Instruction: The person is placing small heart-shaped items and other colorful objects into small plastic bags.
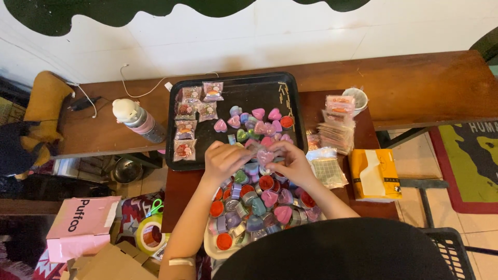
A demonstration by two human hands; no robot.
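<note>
My left hand (pixel 224 161) and my right hand (pixel 291 162) meet over the near edge of a black tray (pixel 244 88). Together they pinch a small pink heart-shaped box in a clear wrapper (pixel 264 155). Below my hands a cream bowl (pixel 213 248) is heaped with several small heart-shaped and round tins in pink, red, teal and purple (pixel 259 199). On the black tray lie more loose heart tins (pixel 257 122) and several wrapped packets (pixel 188 124) in rows on its left.
A stack of empty clear packets (pixel 337 129) and a loose bag (pixel 329 168) lie right of the tray, beside a yellow tissue box (pixel 374 173) and a white cup (pixel 357 97). A bottle (pixel 139 120) lies left. Pink box (pixel 83 225) and tape roll (pixel 149 233) sit below.
</note>
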